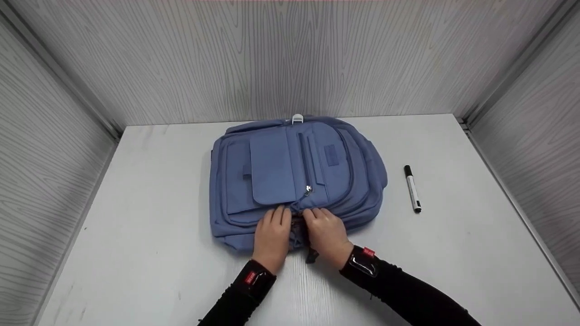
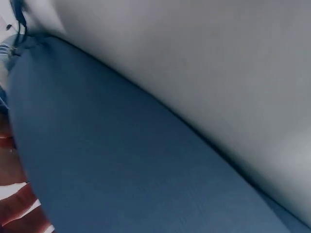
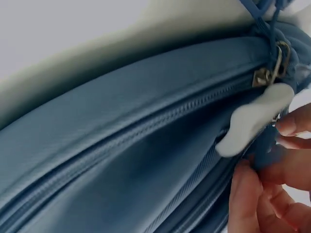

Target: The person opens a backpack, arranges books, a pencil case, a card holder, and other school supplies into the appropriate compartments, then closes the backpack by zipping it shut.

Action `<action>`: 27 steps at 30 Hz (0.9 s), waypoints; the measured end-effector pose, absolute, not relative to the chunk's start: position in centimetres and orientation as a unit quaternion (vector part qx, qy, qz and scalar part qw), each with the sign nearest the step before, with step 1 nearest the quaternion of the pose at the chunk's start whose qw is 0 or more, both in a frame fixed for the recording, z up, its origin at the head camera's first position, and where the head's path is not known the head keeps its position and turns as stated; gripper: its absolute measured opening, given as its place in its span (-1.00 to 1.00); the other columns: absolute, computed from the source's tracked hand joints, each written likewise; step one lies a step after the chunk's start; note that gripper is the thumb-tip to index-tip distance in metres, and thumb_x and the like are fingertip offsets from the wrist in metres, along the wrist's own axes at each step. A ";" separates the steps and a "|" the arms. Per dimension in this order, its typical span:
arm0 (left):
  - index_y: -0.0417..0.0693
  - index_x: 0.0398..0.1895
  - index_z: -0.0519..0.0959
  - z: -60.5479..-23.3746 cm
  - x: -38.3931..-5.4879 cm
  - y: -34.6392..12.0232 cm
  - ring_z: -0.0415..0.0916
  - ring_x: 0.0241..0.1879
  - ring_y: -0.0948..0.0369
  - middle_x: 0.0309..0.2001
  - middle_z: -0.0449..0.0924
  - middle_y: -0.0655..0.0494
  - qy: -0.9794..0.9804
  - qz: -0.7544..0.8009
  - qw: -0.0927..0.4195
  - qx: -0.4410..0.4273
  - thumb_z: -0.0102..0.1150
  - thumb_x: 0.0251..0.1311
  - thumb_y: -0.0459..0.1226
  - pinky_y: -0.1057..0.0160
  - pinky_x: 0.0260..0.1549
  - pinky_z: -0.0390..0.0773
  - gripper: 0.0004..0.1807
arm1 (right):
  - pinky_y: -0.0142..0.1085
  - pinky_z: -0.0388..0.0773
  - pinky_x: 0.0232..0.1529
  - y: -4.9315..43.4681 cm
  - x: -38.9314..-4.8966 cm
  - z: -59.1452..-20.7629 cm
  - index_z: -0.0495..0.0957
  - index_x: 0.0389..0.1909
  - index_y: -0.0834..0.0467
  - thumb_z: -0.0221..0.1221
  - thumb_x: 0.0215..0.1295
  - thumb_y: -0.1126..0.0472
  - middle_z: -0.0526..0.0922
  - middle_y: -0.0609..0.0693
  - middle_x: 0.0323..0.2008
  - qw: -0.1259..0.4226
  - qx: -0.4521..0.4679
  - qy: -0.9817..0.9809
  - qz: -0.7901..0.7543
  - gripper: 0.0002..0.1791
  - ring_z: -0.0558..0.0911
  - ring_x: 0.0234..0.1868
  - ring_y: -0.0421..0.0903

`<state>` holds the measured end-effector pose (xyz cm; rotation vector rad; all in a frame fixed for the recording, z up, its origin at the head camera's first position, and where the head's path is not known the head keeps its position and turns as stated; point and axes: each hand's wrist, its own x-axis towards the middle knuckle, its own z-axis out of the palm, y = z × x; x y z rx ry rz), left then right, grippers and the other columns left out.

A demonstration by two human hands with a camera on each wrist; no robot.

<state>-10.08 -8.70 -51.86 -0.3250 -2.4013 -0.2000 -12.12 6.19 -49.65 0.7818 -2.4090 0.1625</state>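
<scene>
A blue backpack (image 1: 272, 172) lies flat, front side up, its rounded end to the right. At its near side edge both hands work close together. My left hand (image 1: 273, 235) grips the edge with fingers curled over the fabric; in the left wrist view only part of some fingers (image 2: 22, 208) shows beside the blue side panel. My right hand (image 1: 327, 233) pinches a zipper pull at that edge. The right wrist view shows fingers (image 3: 245, 199) on a blurred blue piece, beside a pale tag (image 3: 257, 119) and a metal zipper slider (image 3: 262, 76). The zipper there is parted.
A black-capped white marker (image 1: 413, 189) lies on the white table (image 1: 158, 190) to the right of the backpack. Wood-grain panels (image 1: 290, 59) stand behind the table and along both sides. A small dark tag (image 1: 311, 256) hangs below the right hand.
</scene>
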 end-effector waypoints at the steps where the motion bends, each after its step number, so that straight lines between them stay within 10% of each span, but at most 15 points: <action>1: -0.20 -0.13 0.63 -51.8 -10.3 -8.7 0.62 -0.20 0.03 -0.16 0.70 -0.08 -0.926 -0.074 0.350 -0.124 0.28 -0.07 -0.51 0.14 -0.32 0.69 -0.66 | -0.28 0.62 -0.41 6.4 -12.1 -49.4 0.53 -0.39 0.18 0.39 -0.19 0.39 0.66 0.02 -0.49 0.291 0.296 -0.907 0.063 -0.71 0.63 -0.48 -0.06; 27: -0.10 -0.36 0.70 -49.9 -11.6 -11.4 0.59 -0.43 0.14 -0.37 0.61 0.07 -0.921 -0.051 0.293 -0.251 0.31 0.01 -0.44 0.30 -0.56 0.66 -0.88 | -0.06 0.52 -0.46 16.4 -15.2 -45.8 0.51 -0.49 0.34 0.26 0.06 0.51 0.55 0.18 -0.58 0.311 0.238 -0.906 0.164 -0.89 0.56 -0.54 0.13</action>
